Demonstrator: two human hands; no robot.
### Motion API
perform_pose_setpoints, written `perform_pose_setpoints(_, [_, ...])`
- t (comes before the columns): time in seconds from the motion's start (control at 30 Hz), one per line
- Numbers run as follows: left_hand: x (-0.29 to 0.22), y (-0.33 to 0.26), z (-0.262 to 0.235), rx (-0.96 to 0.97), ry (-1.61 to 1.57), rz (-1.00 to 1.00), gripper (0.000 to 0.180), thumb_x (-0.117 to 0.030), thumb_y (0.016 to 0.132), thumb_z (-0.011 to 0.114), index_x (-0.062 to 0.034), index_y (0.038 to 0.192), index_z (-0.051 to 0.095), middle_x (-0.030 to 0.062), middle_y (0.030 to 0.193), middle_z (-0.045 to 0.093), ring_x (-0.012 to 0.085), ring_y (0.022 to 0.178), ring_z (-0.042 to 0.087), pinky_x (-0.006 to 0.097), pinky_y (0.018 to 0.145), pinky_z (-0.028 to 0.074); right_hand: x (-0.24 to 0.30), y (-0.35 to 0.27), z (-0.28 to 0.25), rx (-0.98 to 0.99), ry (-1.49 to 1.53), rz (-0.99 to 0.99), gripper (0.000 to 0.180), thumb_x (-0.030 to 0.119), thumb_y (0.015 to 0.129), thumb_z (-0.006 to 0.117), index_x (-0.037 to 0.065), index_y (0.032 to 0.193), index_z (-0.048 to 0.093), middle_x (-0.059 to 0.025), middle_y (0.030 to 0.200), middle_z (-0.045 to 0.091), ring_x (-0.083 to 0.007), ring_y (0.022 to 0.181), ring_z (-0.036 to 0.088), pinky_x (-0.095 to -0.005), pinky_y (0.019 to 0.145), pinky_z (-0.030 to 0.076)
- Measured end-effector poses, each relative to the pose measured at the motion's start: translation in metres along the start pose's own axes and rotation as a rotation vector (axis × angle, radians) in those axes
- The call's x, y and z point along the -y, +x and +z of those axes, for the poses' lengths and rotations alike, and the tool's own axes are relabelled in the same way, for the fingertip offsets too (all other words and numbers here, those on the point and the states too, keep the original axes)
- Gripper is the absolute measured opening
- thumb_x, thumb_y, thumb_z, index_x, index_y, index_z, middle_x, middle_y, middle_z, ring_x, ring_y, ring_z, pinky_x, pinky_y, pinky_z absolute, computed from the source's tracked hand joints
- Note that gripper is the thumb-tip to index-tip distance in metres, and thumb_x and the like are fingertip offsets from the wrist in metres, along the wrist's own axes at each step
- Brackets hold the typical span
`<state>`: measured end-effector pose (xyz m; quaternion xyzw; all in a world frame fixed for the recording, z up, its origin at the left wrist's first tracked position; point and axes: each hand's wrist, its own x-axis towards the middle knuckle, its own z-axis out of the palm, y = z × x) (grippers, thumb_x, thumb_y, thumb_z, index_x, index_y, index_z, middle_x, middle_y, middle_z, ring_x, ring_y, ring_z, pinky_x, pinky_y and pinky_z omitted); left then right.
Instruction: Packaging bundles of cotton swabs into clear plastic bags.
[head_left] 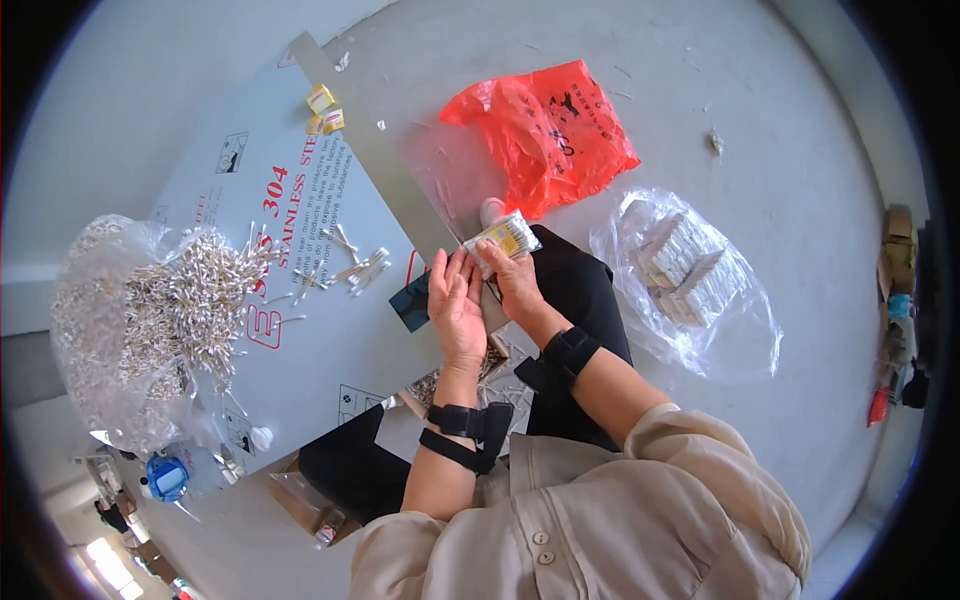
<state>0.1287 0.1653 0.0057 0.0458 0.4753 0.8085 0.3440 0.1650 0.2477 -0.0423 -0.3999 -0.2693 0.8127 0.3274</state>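
My right hand (516, 284) grips a small clear packet of cotton swabs (512, 238) with a yellow label, thumb on top. Palm up beside it, my left hand (458, 312) has its fingers stretched out, tips close to the packet's lower left end; whether they touch it I cannot tell. A dark flat rectangular thing (408, 303) lies at the table edge by the left hand. Loose cotton swabs (368, 272) are scattered on the table, left of my hands. Farther left, a large heap of swabs (205, 300) spills from a clear plastic bag (85, 310).
The film-covered table (330, 350) spans the left side. Small yellow boxes (320, 98) sit at its far edge. A red plastic bag (560, 135) and a clear bag of stacked white packs (690, 268) lie on the floor. A blue-topped container (167, 479) stands lower left.
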Motion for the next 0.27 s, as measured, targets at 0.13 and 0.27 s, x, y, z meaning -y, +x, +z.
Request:
perform_pose_setpoints(0.13, [-0.005,-0.001,-0.015,0.047,-0.019,0.002,0.054,-0.013,0.1,0.048,0.004,0.147,0.027,0.0257,0.145,0.041,0.0349,0.133,0.044,0.046,0.113,0.036,0.009,0.005,0.003,-0.093,0.106,0.037,0.029,0.013,0.083,0.076,0.001,0.106,0.064,-0.0059,0.095,0.069,-0.0166,0.083,0.066,-0.0299,0.074,0.053])
perform_pose_setpoints(0.27, [-0.003,-0.008,-0.031,0.04,0.179,-0.014,0.053,-0.009,0.098,0.054,0.0033,0.144,0.033,0.024,0.142,0.046,0.0327,0.129,0.05,0.043,0.107,0.043,0.021,0.024,-0.012,-0.097,0.2,-0.024,0.023,0.013,0.086,0.071,0.0,0.105,0.066,-0.0077,0.092,0.07,-0.0183,0.081,0.07,-0.0284,0.072,0.055])
